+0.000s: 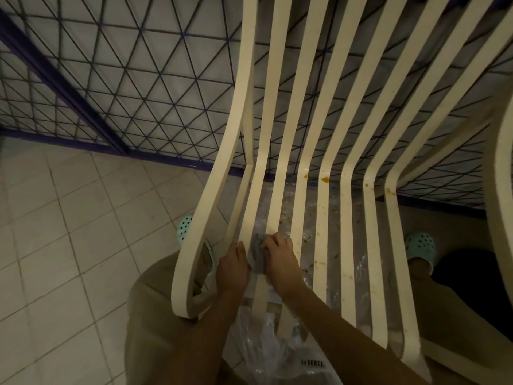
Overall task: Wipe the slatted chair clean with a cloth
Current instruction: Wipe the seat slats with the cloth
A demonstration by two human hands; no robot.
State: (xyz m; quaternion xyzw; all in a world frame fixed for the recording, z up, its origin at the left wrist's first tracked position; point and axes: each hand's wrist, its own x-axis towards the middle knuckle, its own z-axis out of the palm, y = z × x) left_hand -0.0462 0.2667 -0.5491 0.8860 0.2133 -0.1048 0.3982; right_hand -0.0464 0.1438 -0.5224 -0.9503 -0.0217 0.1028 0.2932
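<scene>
Though apart, both hands [234, 266] [280, 262] on cloth [259, 258]

Cream chair [322, 134], brown stains; grey cloth [258, 255]; teal clogs [420, 247].

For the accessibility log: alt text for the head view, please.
The right hand grips a grey cloth on a left slat of the cream slatted chair, the left hand close beside it. Brown stains dot slats further right; clear plastic lies beneath.
</scene>
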